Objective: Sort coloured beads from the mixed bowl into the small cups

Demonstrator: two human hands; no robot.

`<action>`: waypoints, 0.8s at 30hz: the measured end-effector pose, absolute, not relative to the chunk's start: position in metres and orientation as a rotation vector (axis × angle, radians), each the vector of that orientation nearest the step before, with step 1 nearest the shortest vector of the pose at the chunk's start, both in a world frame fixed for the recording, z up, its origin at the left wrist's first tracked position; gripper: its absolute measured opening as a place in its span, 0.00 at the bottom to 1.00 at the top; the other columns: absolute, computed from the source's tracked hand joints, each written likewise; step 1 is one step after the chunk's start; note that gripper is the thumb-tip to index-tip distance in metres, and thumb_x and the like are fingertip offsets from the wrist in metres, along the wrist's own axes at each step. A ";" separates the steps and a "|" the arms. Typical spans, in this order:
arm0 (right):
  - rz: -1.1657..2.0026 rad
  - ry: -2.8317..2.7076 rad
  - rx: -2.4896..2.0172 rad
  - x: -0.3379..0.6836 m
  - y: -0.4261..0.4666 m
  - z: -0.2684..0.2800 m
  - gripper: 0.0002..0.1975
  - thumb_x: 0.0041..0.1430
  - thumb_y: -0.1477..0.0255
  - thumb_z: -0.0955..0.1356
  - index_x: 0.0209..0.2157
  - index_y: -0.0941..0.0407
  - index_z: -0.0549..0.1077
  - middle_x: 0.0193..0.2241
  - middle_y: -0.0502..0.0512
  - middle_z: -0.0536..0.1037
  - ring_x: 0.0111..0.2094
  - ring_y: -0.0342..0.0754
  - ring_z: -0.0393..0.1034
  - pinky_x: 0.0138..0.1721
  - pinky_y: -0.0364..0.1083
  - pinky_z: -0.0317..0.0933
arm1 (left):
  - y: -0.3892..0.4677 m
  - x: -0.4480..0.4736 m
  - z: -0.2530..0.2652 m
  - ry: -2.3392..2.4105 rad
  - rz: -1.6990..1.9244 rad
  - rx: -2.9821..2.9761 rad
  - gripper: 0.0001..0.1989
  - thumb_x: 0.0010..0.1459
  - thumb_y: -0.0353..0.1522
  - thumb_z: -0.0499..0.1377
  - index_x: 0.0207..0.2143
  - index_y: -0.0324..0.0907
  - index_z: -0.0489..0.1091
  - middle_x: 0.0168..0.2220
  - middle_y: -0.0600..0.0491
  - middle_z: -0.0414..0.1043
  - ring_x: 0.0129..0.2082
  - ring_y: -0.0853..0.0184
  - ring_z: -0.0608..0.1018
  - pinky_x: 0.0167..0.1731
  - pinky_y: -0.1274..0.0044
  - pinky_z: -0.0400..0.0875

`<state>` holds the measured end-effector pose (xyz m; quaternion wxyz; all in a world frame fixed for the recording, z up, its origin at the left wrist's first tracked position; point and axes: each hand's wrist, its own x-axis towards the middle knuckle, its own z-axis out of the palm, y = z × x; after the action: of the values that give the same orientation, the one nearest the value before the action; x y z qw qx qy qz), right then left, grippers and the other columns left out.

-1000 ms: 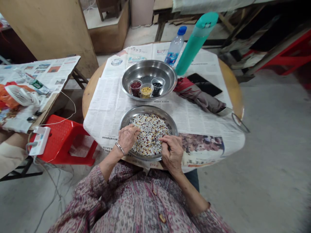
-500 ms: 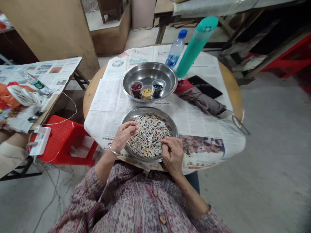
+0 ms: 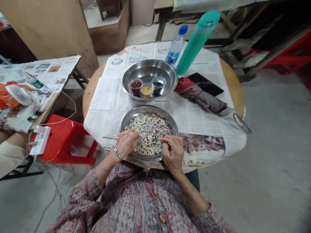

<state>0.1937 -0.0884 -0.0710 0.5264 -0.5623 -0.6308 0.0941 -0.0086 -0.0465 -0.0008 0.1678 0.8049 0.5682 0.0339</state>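
A shallow metal basin (image 3: 174, 125) in front of me holds a mix of white, yellow, dark red and black beads or grains (image 3: 149, 131), too small to name surely. Over its left rim, my left hand (image 3: 127, 142) is closed, fingertips pinched at the edge of the mix. My right hand (image 3: 173, 152) is at the right rim, fingers curled, index fingertip and thumb close together by the mix. What either pinch holds is too small to see. A second metal basin (image 3: 150, 66) behind carries three clear cups: dark red pieces (image 3: 136, 85), yellow ones (image 3: 147, 91) and black ones (image 3: 158, 85).
Newspaper (image 3: 102, 106) covers the round table. Behind the basins stand a water bottle (image 3: 176, 47) and a tall teal bottle (image 3: 196, 45). A folded umbrella (image 3: 201, 97) and a dark tablet (image 3: 206, 84) lie to the right. A red stool (image 3: 63, 139) with a power strip (image 3: 40, 140) is left.
My left hand has moved down and slightly right, from above the mix to the basin's near-left edge. My right hand has hardly moved. The view has shifted slightly.
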 end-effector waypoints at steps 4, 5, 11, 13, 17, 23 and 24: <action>0.232 -1.506 -1.346 0.194 -0.089 -0.072 0.11 0.60 0.79 0.64 0.33 0.53 0.77 0.33 0.53 0.79 0.40 0.50 0.70 0.45 0.52 0.63 | -0.045 -0.007 -0.001 1.619 0.059 2.300 0.06 0.61 0.32 0.60 0.39 0.47 0.77 0.40 0.52 0.76 0.41 0.65 0.77 0.38 0.77 0.67; 0.233 -1.504 -1.349 0.194 -0.089 -0.072 0.11 0.60 0.79 0.64 0.33 0.53 0.77 0.33 0.53 0.79 0.40 0.50 0.70 0.45 0.52 0.63 | -0.045 -0.006 0.000 1.616 0.059 2.300 0.05 0.61 0.32 0.60 0.38 0.46 0.77 0.39 0.52 0.76 0.41 0.65 0.77 0.38 0.76 0.67; 0.247 -1.492 -1.360 0.193 -0.088 -0.070 0.11 0.59 0.79 0.64 0.32 0.52 0.77 0.32 0.52 0.79 0.39 0.49 0.70 0.45 0.52 0.63 | -0.044 -0.003 0.004 1.625 0.040 2.285 0.07 0.62 0.32 0.59 0.33 0.45 0.77 0.37 0.52 0.75 0.38 0.66 0.76 0.34 0.77 0.65; 0.240 -1.496 -1.354 0.193 -0.088 -0.070 0.11 0.60 0.79 0.64 0.32 0.53 0.77 0.32 0.52 0.78 0.39 0.49 0.70 0.45 0.52 0.63 | -0.044 -0.003 0.001 1.631 0.058 2.300 0.08 0.63 0.31 0.57 0.33 0.45 0.76 0.36 0.51 0.75 0.37 0.66 0.76 0.33 0.77 0.64; 0.233 -1.512 -1.345 0.194 -0.089 -0.070 0.11 0.61 0.79 0.64 0.33 0.53 0.77 0.33 0.53 0.78 0.40 0.50 0.70 0.45 0.52 0.63 | -0.046 -0.004 -0.006 1.640 0.167 2.303 0.07 0.61 0.29 0.56 0.32 0.44 0.75 0.35 0.52 0.74 0.34 0.67 0.75 0.32 0.77 0.63; 0.239 -1.511 -1.351 0.194 -0.089 -0.070 0.10 0.61 0.78 0.64 0.33 0.53 0.76 0.33 0.53 0.78 0.40 0.50 0.70 0.45 0.52 0.63 | -0.040 -0.002 0.007 1.431 0.679 1.688 0.02 0.56 0.28 0.55 0.30 0.41 0.67 0.24 0.58 0.65 0.25 0.72 0.66 0.30 0.79 0.61; 0.243 -1.508 -1.357 0.194 -0.089 -0.071 0.10 0.60 0.78 0.64 0.33 0.53 0.77 0.33 0.53 0.78 0.40 0.50 0.70 0.45 0.52 0.63 | -0.038 -0.002 0.011 1.358 0.749 1.489 0.02 0.56 0.29 0.54 0.30 0.41 0.65 0.24 0.58 0.63 0.23 0.73 0.64 0.27 0.80 0.60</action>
<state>0.1935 -0.0887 -0.0705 0.5223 -0.5663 -0.6294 0.1016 -0.0023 -0.0381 0.0109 0.4758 0.6092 0.5556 0.3062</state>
